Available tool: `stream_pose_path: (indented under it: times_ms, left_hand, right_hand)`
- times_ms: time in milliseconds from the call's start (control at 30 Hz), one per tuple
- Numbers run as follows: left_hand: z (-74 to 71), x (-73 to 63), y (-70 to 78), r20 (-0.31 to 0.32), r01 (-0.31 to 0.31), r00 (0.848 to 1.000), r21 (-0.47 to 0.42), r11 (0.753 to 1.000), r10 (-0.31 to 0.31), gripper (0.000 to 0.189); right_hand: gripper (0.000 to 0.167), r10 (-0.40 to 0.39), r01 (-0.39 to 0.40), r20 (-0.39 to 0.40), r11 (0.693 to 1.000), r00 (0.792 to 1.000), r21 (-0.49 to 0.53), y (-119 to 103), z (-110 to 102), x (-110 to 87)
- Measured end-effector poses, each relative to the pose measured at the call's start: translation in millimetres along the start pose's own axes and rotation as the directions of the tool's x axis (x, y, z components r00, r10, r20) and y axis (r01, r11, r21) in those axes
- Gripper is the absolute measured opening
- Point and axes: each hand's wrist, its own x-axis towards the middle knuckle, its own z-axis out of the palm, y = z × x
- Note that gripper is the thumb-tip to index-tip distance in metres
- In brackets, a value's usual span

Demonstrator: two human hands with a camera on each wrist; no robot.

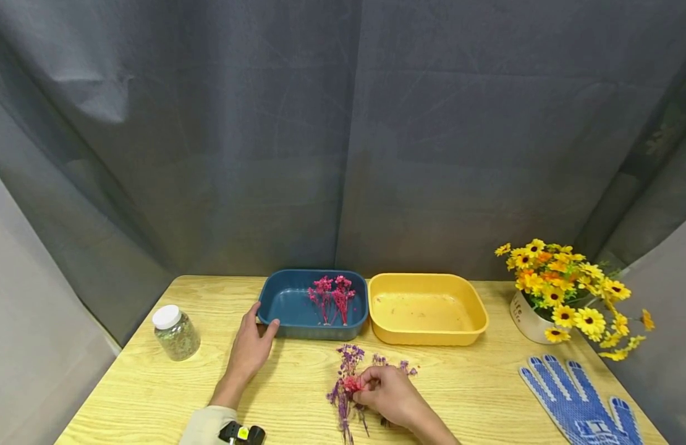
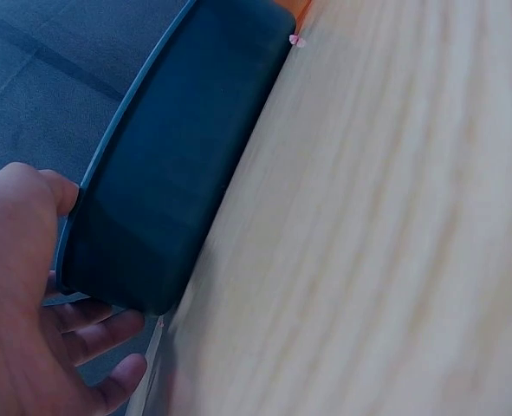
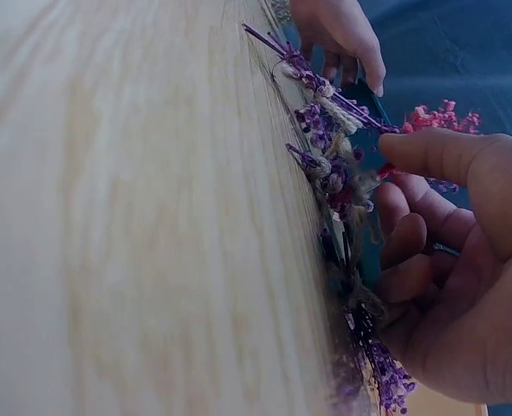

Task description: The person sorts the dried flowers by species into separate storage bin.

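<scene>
My left hand (image 1: 251, 346) holds the front left corner of a dark blue tray (image 1: 315, 332), thumb at its front rim and fingers around the left end. Pink dried flowers (image 1: 342, 296) lie in the tray's right part. Between thumb and forefinger, my right hand (image 1: 392, 395) pinches a pink dried flower sprig (image 1: 351, 384), whose head shows beyond the thumb in the right wrist view. Under and beside that hand lie purple dried flower bunches (image 1: 343, 411) on the table, some tied with pale string (image 3: 338, 117). The palm hides part of them.
A yellow tray (image 1: 429, 338) with small crumbs stands right of the blue one. At left is a white-lidded jar (image 1: 178, 337). A white pot (image 1: 529, 321) of yellow flowers (image 1: 554, 290) and a blue glove (image 1: 579, 402) are at right. A grey curtain (image 1: 343, 154) hangs behind the table.
</scene>
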Motion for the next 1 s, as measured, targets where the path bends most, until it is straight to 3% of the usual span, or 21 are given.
stream_pose_path:
  times_ms: [433, 1000]
  left_hand:
    - [-1.2, -0.8, 3.1, 0.001, 0.007, 1.000, -0.023, 1.000, -0.007, 0.070]
    - [-2.1, -1.0, 2.4, 0.007, 0.007, 1.000, -0.002, 1.000, -0.007, 0.071]
  right_hand:
    - [0.010, -0.023, 0.024, 0.012, 0.999, 1.000, -0.045, -2, -6, -1.2]
    - [0.015, -0.057, 0.057, -0.017, 0.998, 0.998, 0.012, -1, -14, -0.7]
